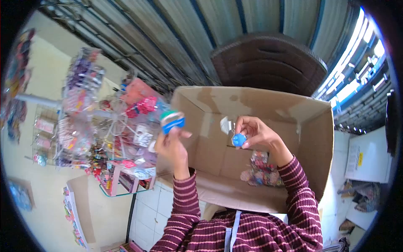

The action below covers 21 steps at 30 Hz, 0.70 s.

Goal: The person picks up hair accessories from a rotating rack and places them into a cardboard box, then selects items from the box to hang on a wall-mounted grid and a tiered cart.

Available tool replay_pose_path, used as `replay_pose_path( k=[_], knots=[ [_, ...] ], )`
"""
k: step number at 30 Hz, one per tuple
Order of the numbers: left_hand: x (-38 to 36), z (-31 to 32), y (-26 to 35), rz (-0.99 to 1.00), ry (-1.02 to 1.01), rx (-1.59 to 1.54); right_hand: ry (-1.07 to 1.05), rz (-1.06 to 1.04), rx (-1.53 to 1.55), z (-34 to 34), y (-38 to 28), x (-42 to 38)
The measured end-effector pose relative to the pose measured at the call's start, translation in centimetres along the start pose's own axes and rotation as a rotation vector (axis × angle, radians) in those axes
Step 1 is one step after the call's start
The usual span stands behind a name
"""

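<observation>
My right hand [257, 133] pinches a small round blue keychain [239, 140] over the open cardboard box. A white tag [226, 125] hangs beside it, close to the fingertips. Over the box's left edge, my left hand [174, 148] is raised with its fingers closed on a blue and green item [172, 122]. Motion blurs that item, so its exact kind cannot be made out. Inside the cardboard box [201, 159], several small packaged goods [262, 172] lie in plastic near the right forearm.
A brown plastic chair [268, 63] stands behind the box, against a corrugated metal shutter [176, 25]. At the left, a rack [121, 113] is crowded with hanging accessories. A white cabinet [367, 155] is at the right.
</observation>
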State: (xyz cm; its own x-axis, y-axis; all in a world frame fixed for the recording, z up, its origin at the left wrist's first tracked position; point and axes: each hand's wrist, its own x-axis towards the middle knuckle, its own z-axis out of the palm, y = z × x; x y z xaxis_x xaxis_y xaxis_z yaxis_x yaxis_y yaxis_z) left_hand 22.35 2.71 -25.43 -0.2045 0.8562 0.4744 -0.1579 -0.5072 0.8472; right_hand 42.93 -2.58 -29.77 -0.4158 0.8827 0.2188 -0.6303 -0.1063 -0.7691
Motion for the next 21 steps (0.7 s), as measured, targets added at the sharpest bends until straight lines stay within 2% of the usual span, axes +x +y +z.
replay_pose_path(
  k=[1, 3, 5, 7, 8, 10, 11, 13, 15, 16, 17, 19, 21],
  knots=[
    [0.4, -0.4, 1.4, 0.043, 0.011, -0.002, 0.036, -0.074, -0.065, 2.2, -1.6, 1.4],
    [0.6, -1.5, 3.9, 0.263, 0.338, -0.131, -0.054, -0.104, -0.077, 5.8, -3.5, 3.5],
    [0.6, -3.6, 5.8, 0.346, 0.396, -0.135, -0.179, -0.113, -0.083, 8.5, -3.4, 5.6],
    [0.3, -5.6, 7.2, 0.441, 0.473, -0.126, -0.308, 0.092, 0.094, 10.6, -2.4, 7.1],
    [0.2, -6.7, 7.4, 0.437, 0.485, -0.126, -0.384, 0.108, 0.084, 11.9, -1.6, 7.8],
    [-0.1, -8.5, 8.3, 0.481, 0.523, -0.116, -0.418, 0.16, 0.366, 14.4, 0.2, 8.8],
    [-0.3, -9.2, 9.0, 0.532, 0.511, -0.032, -0.467, 0.173, 0.362, 15.8, 0.8, 9.3],
    [-0.5, -11.5, 10.2, 0.605, 0.501, 0.061, -0.416, 0.432, 0.669, 18.7, 1.3, 9.7],
    [0.3, -15.0, 11.1, 1.037, 0.194, 0.554, -0.436, 0.415, 0.536, 21.2, 1.6, 10.6],
    [1.1, -16.8, 12.0, 1.145, 0.061, 0.616, -0.468, 0.426, 0.423, 22.2, 1.6, 10.9],
    [1.6, -17.8, 12.8, 1.157, 0.064, 0.607, -0.494, 0.434, 0.307, 23.1, 1.6, 11.4],
    [2.0, -19.1, 14.8, 1.206, -0.007, 0.822, -0.538, 0.391, 0.213, 24.4, 2.1, 12.4],
    [2.0, -20.3, 17.1, 1.171, -0.047, 0.909, -0.515, 0.263, -0.124, 25.1, 3.2, 13.2]
  ],
)
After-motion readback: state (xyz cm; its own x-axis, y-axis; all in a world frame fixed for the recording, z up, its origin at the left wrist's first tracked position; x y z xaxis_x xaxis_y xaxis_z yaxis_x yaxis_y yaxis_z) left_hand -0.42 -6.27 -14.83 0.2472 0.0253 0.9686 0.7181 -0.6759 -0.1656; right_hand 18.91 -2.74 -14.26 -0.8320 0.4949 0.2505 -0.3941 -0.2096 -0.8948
